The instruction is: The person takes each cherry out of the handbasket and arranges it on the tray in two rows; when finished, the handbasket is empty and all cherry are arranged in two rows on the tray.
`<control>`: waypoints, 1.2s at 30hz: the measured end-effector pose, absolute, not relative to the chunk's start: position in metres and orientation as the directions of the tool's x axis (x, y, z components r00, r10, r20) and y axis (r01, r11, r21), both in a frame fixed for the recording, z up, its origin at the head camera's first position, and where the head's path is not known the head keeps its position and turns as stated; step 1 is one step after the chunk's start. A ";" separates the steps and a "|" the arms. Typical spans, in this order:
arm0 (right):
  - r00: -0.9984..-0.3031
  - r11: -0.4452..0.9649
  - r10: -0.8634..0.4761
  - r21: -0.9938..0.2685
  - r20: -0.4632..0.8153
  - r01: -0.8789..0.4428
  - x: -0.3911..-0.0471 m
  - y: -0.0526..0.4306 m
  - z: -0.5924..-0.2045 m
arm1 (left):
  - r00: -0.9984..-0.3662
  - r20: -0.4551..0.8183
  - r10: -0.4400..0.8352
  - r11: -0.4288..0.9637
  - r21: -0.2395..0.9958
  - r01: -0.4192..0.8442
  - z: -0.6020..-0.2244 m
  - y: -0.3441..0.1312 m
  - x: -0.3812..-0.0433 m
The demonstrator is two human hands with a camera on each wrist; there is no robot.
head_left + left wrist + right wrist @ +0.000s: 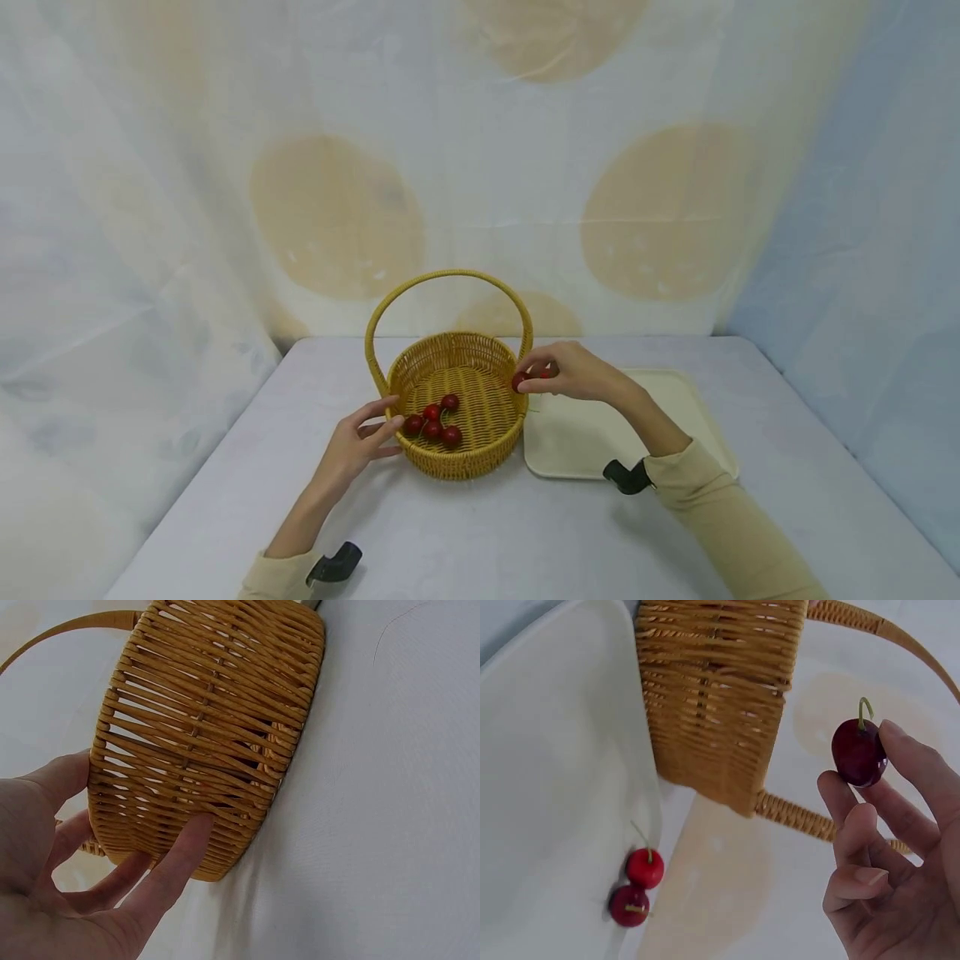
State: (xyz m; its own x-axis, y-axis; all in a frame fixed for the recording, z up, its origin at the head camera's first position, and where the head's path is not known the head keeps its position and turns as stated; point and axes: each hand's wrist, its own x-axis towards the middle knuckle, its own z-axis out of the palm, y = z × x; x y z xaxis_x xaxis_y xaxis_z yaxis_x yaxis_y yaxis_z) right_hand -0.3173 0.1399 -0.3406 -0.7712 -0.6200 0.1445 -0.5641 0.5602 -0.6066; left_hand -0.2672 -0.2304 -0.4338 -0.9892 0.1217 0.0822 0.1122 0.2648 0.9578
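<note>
A dark red cherry [857, 754] with a short green stem is pinched between the thumb and fingers of my right hand [570, 372], at the right rim of the wicker basket [457, 465]. Several cherries [432, 430] lie together inside, toward the front left. With spread, nearly straight fingers, my left hand [358, 442] touches the basket's left side; one finger lies along the outer wall [195, 735] in the left wrist view. Two more cherries, a bright red one [645, 868] and a darker one [629, 906], rest on the tray.
The cream tray [577, 450] stands right beside the basket, partly under my right forearm. A tall arched handle [450, 272] rises over the basket. White cloth covers the table [480, 550], and a patterned curtain [495, 167] hangs behind it.
</note>
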 end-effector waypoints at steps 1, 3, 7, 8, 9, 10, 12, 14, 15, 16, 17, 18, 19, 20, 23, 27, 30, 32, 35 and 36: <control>-0.776 0.561 -0.615 -0.614 0.141 -0.556 -0.317 0.143 -0.341 | -0.989 0.082 0.120 0.265 0.958 0.112 -0.434 -0.231 -0.267; -0.789 0.566 -0.601 -0.626 0.131 -0.536 -0.315 0.150 -0.341 | -0.989 0.083 0.119 0.265 0.958 0.113 -0.434 -0.231 -0.267; -0.812 0.587 -0.570 -0.631 0.123 -0.507 -0.315 0.166 -0.345 | -0.987 0.091 0.134 0.263 0.957 0.124 -0.434 -0.231 -0.266; -0.815 0.589 -0.566 -0.632 0.121 -0.503 -0.316 0.170 -0.346 | -0.986 0.093 0.136 0.264 0.956 0.127 -0.434 -0.231 -0.266; -0.818 0.594 -0.563 -0.629 0.122 -0.502 -0.316 0.173 -0.347 | -0.986 0.095 0.138 0.266 0.955 0.129 -0.434 -0.231 -0.267; -0.820 0.598 -0.560 -0.627 0.120 -0.500 -0.317 0.177 -0.348 | -0.986 0.096 0.139 0.266 0.955 0.131 -0.434 -0.231 -0.267; -0.823 0.605 -0.555 -0.621 0.120 -0.498 -0.318 0.185 -0.351 | -0.986 0.097 0.139 0.268 0.954 0.132 -0.434 -0.231 -0.267; -0.827 0.611 -0.550 -0.618 0.120 -0.495 -0.320 0.193 -0.355 | -0.986 0.097 0.138 0.271 0.953 0.132 -0.434 -0.231 -0.267; -0.830 0.615 -0.545 -0.616 0.119 -0.492 -0.321 0.197 -0.357 | -0.986 0.097 0.137 0.272 0.953 0.131 -0.434 -0.231 -0.267; -0.832 0.620 -0.542 -0.613 0.117 -0.490 -0.322 0.201 -0.358 | -0.986 0.096 0.137 0.272 0.953 0.131 -0.434 -0.231 -0.267; -0.834 0.623 -0.540 -0.610 0.118 -0.489 -0.322 0.206 -0.360 | -0.986 0.095 0.135 0.272 0.954 0.129 -0.434 -0.231 -0.267; -0.837 0.627 -0.535 -0.608 0.117 -0.486 -0.323 0.210 -0.362 | -0.987 0.095 0.132 0.272 0.954 0.128 -0.434 -0.231 -0.266; -0.840 0.632 -0.530 -0.607 0.115 -0.482 -0.324 0.213 -0.363 | -0.987 0.095 0.133 0.269 0.955 0.128 -0.434 -0.231 -0.266; -0.843 0.638 -0.526 -0.603 0.114 -0.479 -0.325 0.217 -0.365 | -0.986 0.094 0.134 0.267 0.955 0.128 -0.433 -0.231 -0.266; -0.852 0.646 -0.511 -0.604 0.112 -0.467 -0.327 0.228 -0.370 | -0.986 0.091 0.137 0.263 0.957 0.124 -0.434 -0.230 -0.267; -0.866 0.648 -0.490 -0.621 0.101 -0.440 -0.332 0.238 -0.378 | -0.987 0.083 0.134 0.268 0.956 0.117 -0.435 -0.230 -0.268; -0.877 0.657 -0.472 -0.628 0.090 -0.418 -0.336 0.243 -0.384 | -0.988 0.084 0.130 0.271 0.955 0.117 -0.435 -0.230 -0.269; -0.883 0.666 -0.461 -0.625 0.085 -0.408 -0.340 0.246 -0.387 | -0.988 0.086 0.132 0.274 0.954 0.120 -0.436 -0.231 -0.269; -0.895 0.680 -0.440 -0.623 0.074 -0.386 -0.346 0.246 -0.391 | -0.987 0.089 0.131 0.273 0.954 0.122 -0.436 -0.231 -0.269; -0.896 0.684 -0.439 -0.619 0.072 -0.385 -0.348 0.246 -0.392 | -0.987 0.089 0.131 0.272 0.955 0.122 -0.436 -0.231 -0.268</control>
State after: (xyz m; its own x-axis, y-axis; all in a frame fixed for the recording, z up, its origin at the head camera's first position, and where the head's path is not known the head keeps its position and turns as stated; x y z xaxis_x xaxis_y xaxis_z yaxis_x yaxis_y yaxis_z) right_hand -0.3480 0.2463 -0.3920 -0.8955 -0.4391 0.0719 -0.3852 0.6842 -0.6192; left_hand -0.2685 -0.2313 -0.4357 -0.9874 0.1308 0.0886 0.1217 0.2722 0.9545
